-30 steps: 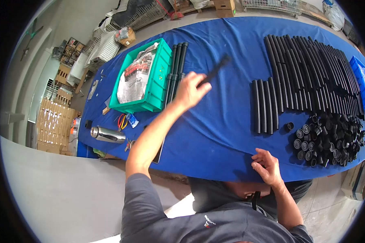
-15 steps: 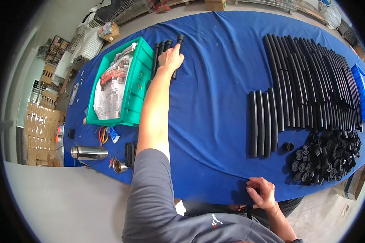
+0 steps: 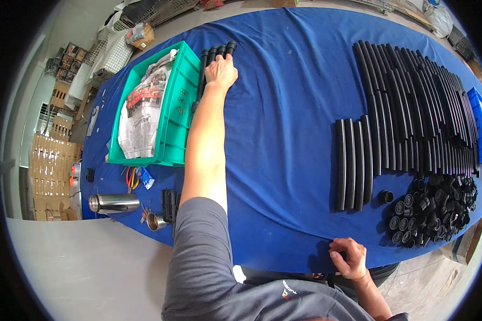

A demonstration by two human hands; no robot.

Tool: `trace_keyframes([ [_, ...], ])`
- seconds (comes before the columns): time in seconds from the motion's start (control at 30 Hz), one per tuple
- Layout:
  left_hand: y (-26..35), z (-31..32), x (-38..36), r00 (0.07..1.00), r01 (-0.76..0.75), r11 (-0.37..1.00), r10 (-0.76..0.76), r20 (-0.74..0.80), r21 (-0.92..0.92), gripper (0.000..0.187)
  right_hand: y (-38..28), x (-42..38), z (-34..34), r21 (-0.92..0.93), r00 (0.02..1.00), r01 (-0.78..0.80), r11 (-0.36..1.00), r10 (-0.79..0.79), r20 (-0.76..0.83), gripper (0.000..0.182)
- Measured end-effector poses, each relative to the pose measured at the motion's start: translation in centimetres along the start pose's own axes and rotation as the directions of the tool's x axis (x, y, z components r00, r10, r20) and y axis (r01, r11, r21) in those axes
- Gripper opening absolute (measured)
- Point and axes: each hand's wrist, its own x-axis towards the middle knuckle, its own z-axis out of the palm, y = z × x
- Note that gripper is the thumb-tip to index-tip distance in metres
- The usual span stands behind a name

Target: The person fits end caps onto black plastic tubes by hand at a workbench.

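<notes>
My left hand (image 3: 221,73) reaches to the far left of the table with its fingers curled on a black capped tube (image 3: 231,47). That tube lies alongside several other capped tubes (image 3: 205,56) in a row beside the green crate (image 3: 180,101); my hand and forearm hide much of them. My right hand (image 3: 350,258) is at the near table edge with its fingers curled in. Something dark shows between its thumb and fingers, too small to name. A single black cap (image 3: 385,197) lies by a large heap of caps (image 3: 431,208).
Rows of black tubes (image 3: 412,101) cover the right side of the blue cloth (image 3: 284,139). A blue tray (image 3: 474,101) stands at the far right. Newspaper (image 3: 144,115) lines the green crate. A steel flask (image 3: 115,203), a metal cup (image 3: 155,221) and orange-handled pliers (image 3: 132,177) lie near left.
My left hand has shifted slightly left, bringing the tube up against the others in the row. My right hand stays at the near edge. The whole view has shifted a little.
</notes>
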Motion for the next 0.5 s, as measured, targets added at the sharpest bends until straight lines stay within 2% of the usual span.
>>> trace_keyframes([
  [0.13, 0.0, -0.5, -0.7, 1.0, -0.002, 1.0, 0.002, 0.008, 0.013, 0.041, -0.3, 0.1, -0.1, -0.016, 1.0, 0.0, 1.0, 0.0, 0.001, 0.03],
  [0.3, 0.0, -2.9, -2.8, 0.997, 0.039, 0.998, -0.042, -0.066, -0.038, 0.064, -0.2, 0.1, -0.2, -0.009, 1.0, 0.002, 1.0, -0.002, 0.012, 0.029],
  [0.4, 1.0, -4.6, -4.8, 0.992, -0.042, 0.997, 0.034, -0.123, -0.063, 0.051, -0.4, 0.1, -0.3, 0.003, 0.999, 0.034, 0.999, -0.034, 0.014, 0.03],
  [0.5, 3.0, -7.2, -9.6, 0.974, -0.158, 0.972, 0.124, -0.191, -0.172, 0.046, -0.4, -0.1, -0.1, 0.051, 1.0, 0.027, 0.998, -0.026, -0.016, 0.03],
])
